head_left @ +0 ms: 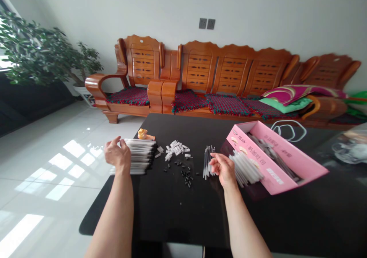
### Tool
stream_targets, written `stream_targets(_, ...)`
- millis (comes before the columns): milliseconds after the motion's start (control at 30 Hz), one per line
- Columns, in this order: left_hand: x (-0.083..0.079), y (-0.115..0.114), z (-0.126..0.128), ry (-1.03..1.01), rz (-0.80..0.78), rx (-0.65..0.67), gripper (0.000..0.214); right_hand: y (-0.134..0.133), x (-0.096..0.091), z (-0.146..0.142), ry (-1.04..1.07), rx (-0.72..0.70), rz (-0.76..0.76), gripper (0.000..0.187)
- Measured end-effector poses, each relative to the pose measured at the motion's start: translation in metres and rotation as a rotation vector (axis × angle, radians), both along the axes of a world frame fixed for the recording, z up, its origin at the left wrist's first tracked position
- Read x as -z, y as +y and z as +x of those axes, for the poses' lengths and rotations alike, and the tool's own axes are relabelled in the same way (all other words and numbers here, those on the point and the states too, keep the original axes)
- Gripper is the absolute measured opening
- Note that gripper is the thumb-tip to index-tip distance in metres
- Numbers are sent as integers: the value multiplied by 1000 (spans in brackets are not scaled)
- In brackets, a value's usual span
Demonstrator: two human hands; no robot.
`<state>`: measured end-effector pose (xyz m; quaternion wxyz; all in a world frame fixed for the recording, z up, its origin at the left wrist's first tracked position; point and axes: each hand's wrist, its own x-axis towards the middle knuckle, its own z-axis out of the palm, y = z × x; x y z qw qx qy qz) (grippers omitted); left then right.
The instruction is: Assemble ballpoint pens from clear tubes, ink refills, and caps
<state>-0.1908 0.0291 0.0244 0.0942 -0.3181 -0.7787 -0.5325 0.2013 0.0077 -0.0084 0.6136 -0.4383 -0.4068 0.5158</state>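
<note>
My left hand (117,154) rests on the left end of a stack of clear pen tubes (140,155) at the black table's left edge, its fingers curled together over the tubes. My right hand (224,169) sits just right of a small bundle of thin refills (208,159), fingers loosely bent, thumb and forefinger near the bundle; a grip on the bundle is unclear. A pile of small white caps (176,148) and scattered small black pieces (186,174) lie between my hands. More clear tubes (246,168) spill beside a pink box (282,174).
The black glossy table (177,216) ends close on the left over white floor tiles. An orange toy figure (144,134) stands behind the tube stack. A white cord loop (288,130) lies at the back right. Behind are wooden sofas with cushions and a potted plant (43,53).
</note>
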Motion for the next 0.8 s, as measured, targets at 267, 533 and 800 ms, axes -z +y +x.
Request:
stream_targets(267,7,-4,128,110,-31,486,28,-2,-1,5,-438,311,34,32)
stream_targets(533,28,-15,154,175,-176,658,24,-4,-4,75,-1378,522,-268,7)
stream_targets(800,29,-12,145,135,-173,603,23,-1,20,92,-1408,447,-217,29)
